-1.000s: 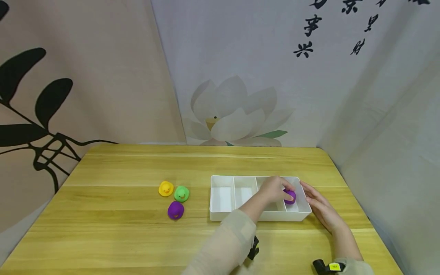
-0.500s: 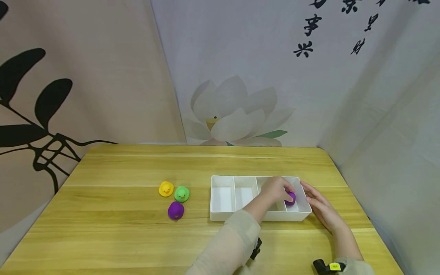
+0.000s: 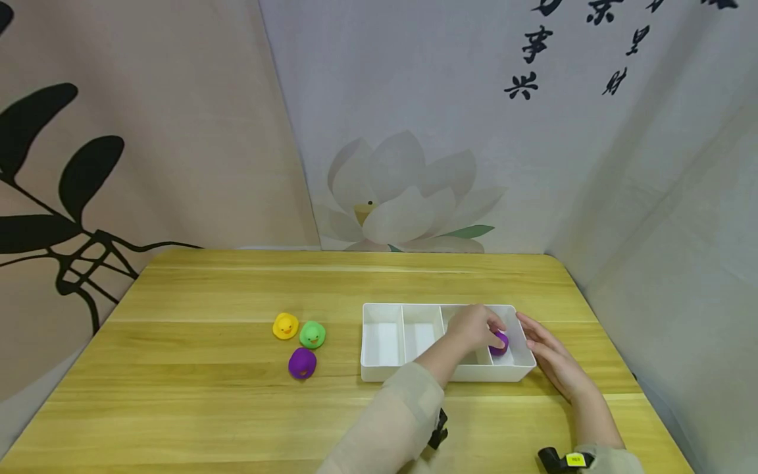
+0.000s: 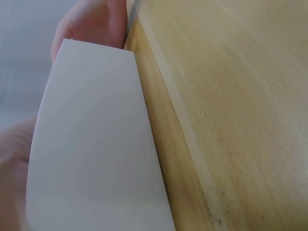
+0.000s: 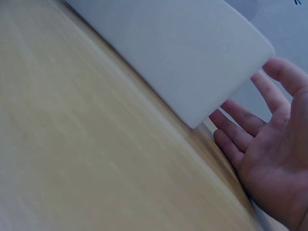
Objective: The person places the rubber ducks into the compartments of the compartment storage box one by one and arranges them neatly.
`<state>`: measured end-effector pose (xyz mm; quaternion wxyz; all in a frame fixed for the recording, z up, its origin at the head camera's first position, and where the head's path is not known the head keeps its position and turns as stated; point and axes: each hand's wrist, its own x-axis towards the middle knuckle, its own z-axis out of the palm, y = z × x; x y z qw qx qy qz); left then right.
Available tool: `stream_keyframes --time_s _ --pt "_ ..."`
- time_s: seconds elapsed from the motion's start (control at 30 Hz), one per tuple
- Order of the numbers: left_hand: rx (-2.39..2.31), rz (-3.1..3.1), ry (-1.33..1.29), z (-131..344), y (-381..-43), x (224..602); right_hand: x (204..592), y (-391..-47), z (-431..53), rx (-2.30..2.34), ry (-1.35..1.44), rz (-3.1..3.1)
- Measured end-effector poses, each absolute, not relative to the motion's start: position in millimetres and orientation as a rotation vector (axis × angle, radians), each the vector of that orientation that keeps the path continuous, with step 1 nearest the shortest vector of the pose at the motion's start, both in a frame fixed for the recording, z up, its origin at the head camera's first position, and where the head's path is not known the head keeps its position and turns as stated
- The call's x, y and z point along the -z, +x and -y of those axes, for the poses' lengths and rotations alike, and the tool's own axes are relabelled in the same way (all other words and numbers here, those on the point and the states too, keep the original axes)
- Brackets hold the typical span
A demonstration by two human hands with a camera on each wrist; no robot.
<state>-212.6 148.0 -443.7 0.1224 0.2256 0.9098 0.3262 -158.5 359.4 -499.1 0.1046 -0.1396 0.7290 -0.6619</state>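
In the head view my left hand (image 3: 472, 327) reaches over the front of a white compartment box (image 3: 491, 374). Its thumb and fingers pinch a small purple rubber duck (image 3: 500, 344) low in the rightmost compartment, partly covering it. Against the box's right end lies my right hand (image 3: 556, 361), its fingers extended along the wall. From the right wrist, the right hand (image 5: 274, 144) shows long, spread fingers at the box corner. The left wrist view is mostly filled by the box's outer wall (image 4: 96, 134); the left hand (image 4: 14, 168) shows at the left edge, the duck hidden.
Left of the box, a yellow duck (image 3: 285, 326), a green duck (image 3: 312, 334) and another purple duck (image 3: 303, 363) sit close together on the wooden table (image 3: 195, 395). Low dividers (image 3: 404, 332) split the box. Curtains (image 3: 414, 99) hang behind and at the right.
The left fingers and the purple duck have shifted very slightly within the rightmost compartment. The right hand, box and other ducks hold their places.
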Motion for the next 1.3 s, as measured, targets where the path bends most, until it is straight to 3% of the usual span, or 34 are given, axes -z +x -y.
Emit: stream_keyframes --time_s 0.5,1.3 --pt "-1.249 -2.609 0.751 -130.0 -209.2 438.9 501.0 -159.4 -357.9 1.986 -0.475 -2.108" --pt "-1.869 -2.351 0.778 -67.2 -171.9 418.5 501.2 -159.9 -357.3 1.988 -0.442 -2.129"
